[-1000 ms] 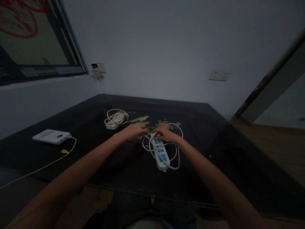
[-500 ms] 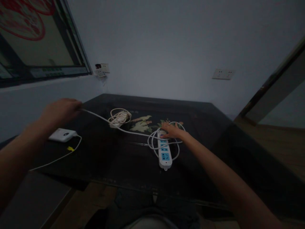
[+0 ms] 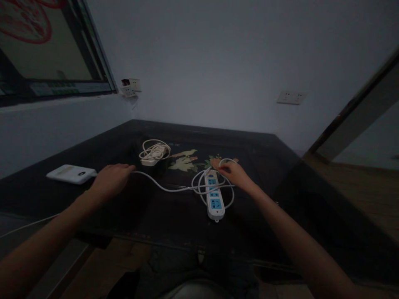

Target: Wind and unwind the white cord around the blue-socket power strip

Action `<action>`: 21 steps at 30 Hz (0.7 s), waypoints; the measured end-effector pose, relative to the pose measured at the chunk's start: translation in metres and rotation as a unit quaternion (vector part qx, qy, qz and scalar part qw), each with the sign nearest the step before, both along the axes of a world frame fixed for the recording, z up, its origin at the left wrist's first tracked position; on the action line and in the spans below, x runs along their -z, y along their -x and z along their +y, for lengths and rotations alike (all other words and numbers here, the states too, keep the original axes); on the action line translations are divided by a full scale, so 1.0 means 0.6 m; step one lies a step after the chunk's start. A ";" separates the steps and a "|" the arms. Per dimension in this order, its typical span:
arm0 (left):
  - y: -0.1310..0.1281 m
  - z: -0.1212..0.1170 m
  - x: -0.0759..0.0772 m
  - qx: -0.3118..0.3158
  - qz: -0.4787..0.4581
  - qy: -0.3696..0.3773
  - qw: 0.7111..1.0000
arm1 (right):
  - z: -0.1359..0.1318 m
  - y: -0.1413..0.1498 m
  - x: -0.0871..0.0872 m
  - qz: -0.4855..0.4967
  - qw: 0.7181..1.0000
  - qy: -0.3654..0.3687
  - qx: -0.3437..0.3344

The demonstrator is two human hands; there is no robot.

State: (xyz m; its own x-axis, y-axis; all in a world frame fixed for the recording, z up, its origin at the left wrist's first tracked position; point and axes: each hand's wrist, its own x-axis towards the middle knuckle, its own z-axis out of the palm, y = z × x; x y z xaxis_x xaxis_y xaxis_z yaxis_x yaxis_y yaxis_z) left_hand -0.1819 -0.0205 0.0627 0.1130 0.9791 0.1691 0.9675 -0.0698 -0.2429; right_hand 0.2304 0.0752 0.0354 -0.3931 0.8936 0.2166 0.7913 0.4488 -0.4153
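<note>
A white power strip (image 3: 213,197) with blue sockets lies on the dark table (image 3: 280,166), its white cord (image 3: 162,186) looped around it. My left hand (image 3: 110,179) is closed on the cord's free end, low over the table at the left, and the cord runs from it to the strip. My right hand (image 3: 234,173) rests on the cord loops at the far end of the strip, fingers curled on them.
A coiled cream cable with its plug block (image 3: 153,153) lies further back. A white flat device (image 3: 71,173) with a thin wire sits at the left. Wall sockets (image 3: 291,97) are on the back wall, others (image 3: 130,87) in the corner. A window frame is at upper left.
My left hand first pulled the cord end out and up to the left, then came down and back toward the table. The cord now sags. My right hand stayed at the strip.
</note>
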 end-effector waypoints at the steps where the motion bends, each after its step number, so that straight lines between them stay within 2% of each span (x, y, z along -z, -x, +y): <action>1: -0.021 0.000 0.010 0.015 0.024 0.001 1.000 | -0.009 -0.005 0.005 -0.004 1.000 0.003 0.016; 2: -0.043 0.001 0.021 0.035 0.027 -0.002 0.999 | -0.017 -0.009 0.012 -0.008 0.999 0.007 0.034; 4: -0.093 0.009 0.043 0.115 -0.038 -0.012 0.993 | -0.026 -0.012 0.025 -0.011 0.998 0.015 0.067; 6: -0.150 0.024 0.064 0.206 -0.166 0.001 0.964 | -0.023 -0.011 0.038 -0.006 0.995 0.023 0.093; 8: -0.207 0.045 0.082 0.269 -0.284 0.025 0.920 | -0.011 -0.007 0.048 0.011 0.993 0.033 0.112; 10: -0.257 0.068 0.095 0.299 -0.352 0.044 0.886 | 0.009 -0.002 0.057 0.039 0.991 0.049 0.121; 12: -0.293 0.090 0.102 0.299 -0.397 0.055 0.866 | 0.030 0.002 0.064 0.078 0.987 0.073 0.118; 16: -0.324 0.119 0.115 0.319 -0.455 0.064 0.829 | 0.057 0.009 0.066 0.185 0.968 0.141 0.094; 21: -0.326 0.134 0.134 0.326 -0.488 0.054 0.808 | 0.045 0.023 0.058 0.311 0.922 0.225 0.039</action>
